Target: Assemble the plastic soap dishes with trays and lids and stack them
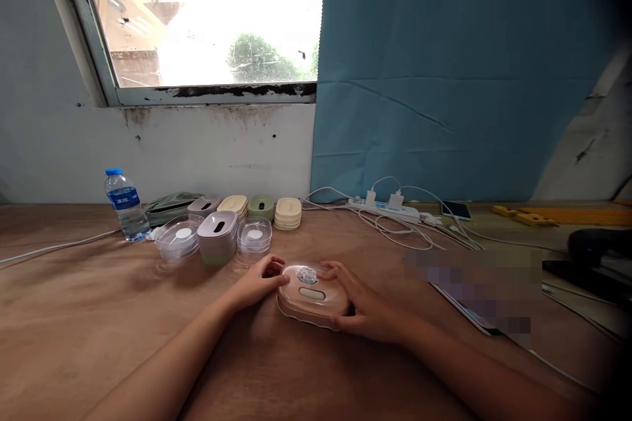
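Observation:
A clear, rounded plastic container (316,309) rests on the brown table in front of me. Its top carries a round patterned sticker (307,275) and a pale oval slot (312,293). My left hand (254,287) grips the left end, thumb on the upper edge and fingers curled behind. On the other side, my right hand (370,308) clasps the right end, with fingertips over the top and the thumb low at the front. Just beyond my left hand stand a lilac-topped container (217,237) and a stack of clear round-cornered lids (254,235).
Further left are more clear lids (178,237) and a water bottle (124,204). Cream lids (288,213) and a green lid (261,205) sit behind. A white power strip (385,208) with loose cables lies at the back right, near a phone (455,210).

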{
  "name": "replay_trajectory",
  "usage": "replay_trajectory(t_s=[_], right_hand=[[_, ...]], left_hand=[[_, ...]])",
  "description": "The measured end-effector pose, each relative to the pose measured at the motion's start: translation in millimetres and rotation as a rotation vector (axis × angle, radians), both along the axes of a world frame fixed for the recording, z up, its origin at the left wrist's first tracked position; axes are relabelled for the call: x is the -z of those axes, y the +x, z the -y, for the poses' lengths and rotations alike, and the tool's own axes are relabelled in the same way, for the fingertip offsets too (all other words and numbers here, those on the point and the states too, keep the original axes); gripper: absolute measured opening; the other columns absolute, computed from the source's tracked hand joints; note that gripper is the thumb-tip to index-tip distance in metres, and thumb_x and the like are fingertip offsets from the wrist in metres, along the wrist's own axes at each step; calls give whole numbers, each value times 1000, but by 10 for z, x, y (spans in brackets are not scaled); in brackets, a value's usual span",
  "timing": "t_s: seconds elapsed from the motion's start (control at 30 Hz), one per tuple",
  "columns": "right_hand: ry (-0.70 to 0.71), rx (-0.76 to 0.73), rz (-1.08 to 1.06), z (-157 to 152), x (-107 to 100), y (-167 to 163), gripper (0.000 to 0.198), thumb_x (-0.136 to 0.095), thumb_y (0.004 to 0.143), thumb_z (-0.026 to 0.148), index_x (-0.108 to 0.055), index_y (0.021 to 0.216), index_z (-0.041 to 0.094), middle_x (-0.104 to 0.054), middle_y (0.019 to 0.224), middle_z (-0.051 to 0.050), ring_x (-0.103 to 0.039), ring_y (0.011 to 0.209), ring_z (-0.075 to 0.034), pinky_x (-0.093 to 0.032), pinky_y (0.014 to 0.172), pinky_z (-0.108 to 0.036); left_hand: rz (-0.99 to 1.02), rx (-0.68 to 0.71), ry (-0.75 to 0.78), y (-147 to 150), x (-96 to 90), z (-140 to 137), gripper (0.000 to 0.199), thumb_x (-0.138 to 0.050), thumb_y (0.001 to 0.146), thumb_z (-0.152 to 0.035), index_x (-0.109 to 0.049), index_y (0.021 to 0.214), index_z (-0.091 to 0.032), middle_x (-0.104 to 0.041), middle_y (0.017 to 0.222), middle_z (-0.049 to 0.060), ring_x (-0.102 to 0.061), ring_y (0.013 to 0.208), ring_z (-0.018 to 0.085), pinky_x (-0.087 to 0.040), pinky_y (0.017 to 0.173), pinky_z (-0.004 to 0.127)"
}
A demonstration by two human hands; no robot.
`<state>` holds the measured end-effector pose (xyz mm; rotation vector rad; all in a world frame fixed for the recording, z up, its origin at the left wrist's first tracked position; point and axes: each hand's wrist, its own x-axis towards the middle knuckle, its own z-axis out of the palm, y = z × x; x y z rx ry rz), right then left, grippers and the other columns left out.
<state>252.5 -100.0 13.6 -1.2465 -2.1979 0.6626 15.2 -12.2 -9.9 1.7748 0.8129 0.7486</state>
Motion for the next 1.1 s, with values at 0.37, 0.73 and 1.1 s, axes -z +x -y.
replay_trajectory(t_s=[0.37, 0.73, 1.1], right_hand=[[24, -24, 30, -7, -3, 42, 62, -67, 62, 37, -41, 117, 25, -37, 123, -6, -45, 107, -24, -39, 89, -34], [378, 663, 407, -882, 360, 554, 61, -53, 72, 39, -36, 127, 19, -29, 132, -13, -34, 118, -29, -32, 94, -40], [436, 906, 445, -1649, 306, 774, 40, -46, 78, 27, -48, 117, 18, -46, 116, -17, -42, 105, -35, -31, 85, -48]], left_hand=[[-80, -76, 155, 43, -11, 55, 33, -51, 78, -40, -48, 99, -16, -56, 96, 7, -53, 90, 19, -42, 81, 34], [-146, -422, 694, 1, -174, 142, 14, -46, 76, -17, -44, 90, -17, -46, 87, 4, -47, 74, 15, -41, 73, 32], [-236, -583, 860, -175, -155, -84, 13, -46, 73, -14, -46, 86, -18, -49, 88, 5, -47, 83, 20, -39, 77, 36]])
